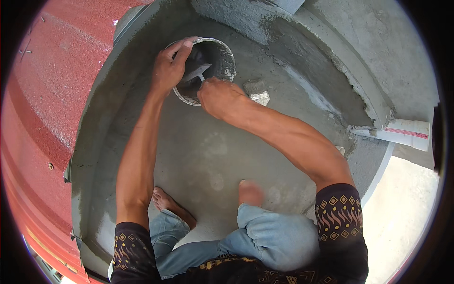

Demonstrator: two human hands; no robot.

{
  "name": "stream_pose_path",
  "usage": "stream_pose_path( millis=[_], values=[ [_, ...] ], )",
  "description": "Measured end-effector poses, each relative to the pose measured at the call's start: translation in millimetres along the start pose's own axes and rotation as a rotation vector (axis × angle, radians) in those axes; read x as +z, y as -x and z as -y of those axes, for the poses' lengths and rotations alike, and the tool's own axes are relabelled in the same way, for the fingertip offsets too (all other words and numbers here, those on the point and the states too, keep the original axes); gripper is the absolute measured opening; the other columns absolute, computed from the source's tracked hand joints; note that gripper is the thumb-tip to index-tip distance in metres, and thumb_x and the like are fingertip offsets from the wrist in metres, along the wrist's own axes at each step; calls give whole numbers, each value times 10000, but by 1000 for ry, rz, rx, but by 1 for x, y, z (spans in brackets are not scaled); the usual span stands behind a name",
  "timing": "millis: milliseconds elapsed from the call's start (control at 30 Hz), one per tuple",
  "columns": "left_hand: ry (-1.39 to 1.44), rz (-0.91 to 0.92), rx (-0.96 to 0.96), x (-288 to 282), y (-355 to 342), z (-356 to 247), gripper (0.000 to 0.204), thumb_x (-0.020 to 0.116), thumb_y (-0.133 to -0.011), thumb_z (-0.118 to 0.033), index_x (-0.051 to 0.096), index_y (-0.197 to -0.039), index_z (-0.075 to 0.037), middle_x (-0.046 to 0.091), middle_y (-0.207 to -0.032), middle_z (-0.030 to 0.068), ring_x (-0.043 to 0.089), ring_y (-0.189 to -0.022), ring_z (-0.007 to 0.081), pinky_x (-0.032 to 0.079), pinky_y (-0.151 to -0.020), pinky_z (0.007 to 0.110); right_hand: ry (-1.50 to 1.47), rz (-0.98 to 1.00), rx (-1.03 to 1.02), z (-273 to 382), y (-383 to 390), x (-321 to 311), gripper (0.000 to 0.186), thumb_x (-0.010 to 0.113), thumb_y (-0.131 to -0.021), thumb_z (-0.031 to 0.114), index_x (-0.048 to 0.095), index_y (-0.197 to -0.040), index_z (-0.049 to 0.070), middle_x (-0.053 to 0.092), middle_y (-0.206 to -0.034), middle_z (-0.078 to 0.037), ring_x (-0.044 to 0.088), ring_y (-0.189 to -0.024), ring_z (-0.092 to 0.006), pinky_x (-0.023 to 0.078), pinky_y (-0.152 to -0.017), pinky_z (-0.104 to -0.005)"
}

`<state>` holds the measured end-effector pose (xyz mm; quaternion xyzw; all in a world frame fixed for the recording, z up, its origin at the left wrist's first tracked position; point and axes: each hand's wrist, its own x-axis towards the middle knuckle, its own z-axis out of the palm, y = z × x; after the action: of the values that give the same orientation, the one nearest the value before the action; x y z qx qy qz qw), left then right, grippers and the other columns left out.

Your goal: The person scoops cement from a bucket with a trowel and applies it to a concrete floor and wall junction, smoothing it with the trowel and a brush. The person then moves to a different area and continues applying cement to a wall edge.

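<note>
A round bucket (226,59) with a cement-crusted rim stands on the grey floor ahead of me, dark grey inside. My left hand (171,66) grips its left rim, the thumb and fingers closed over the edge. In my closed right hand (221,98) is a trowel (196,73), its pale metal blade reaching down into the bucket. The trowel's handle is hidden in my fist. How much mix the bucket holds, I cannot tell. Just right of the bucket, a wide brush (257,91) smeared with cement lies on the floor, touched by neither hand.
Grey cement floor (198,146) with paler footprints lies under my bare feet. Red metal roofing (47,109) borders the left side. A rough plastered wall (312,57) curves along the right, and a white pipe (402,134) sticks out at its near end.
</note>
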<state>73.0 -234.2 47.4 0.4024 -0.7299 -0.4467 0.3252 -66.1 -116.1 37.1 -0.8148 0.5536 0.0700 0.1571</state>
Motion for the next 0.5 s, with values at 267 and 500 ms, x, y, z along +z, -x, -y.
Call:
stream_pose_path(
  millis=[267, 500],
  values=[
    [26, 28, 5, 1, -10, 0, 478, 602, -1118, -450, 790, -1334, -67, 817, -1170, 88, 703, -1146, 164, 520, -1058, 334, -257, -178, 149, -21, 3, -26, 237, 580, -986, 61, 785, -994, -57, 761, -1066, -293, 777, -1000, -422, 646, -804, -507],
    [-30, 44, -40, -11, -10, -2, 445, 613, -1112, -418, 800, -1318, -71, 808, -1191, 70, 698, -1157, 164, 519, -1063, 341, 120, 83, -14, 2, -5, -4, 200, 659, -965, 71, 807, -1045, -36, 775, -1128, -246, 757, -1116, -398, 666, -851, -468]
  ],
)
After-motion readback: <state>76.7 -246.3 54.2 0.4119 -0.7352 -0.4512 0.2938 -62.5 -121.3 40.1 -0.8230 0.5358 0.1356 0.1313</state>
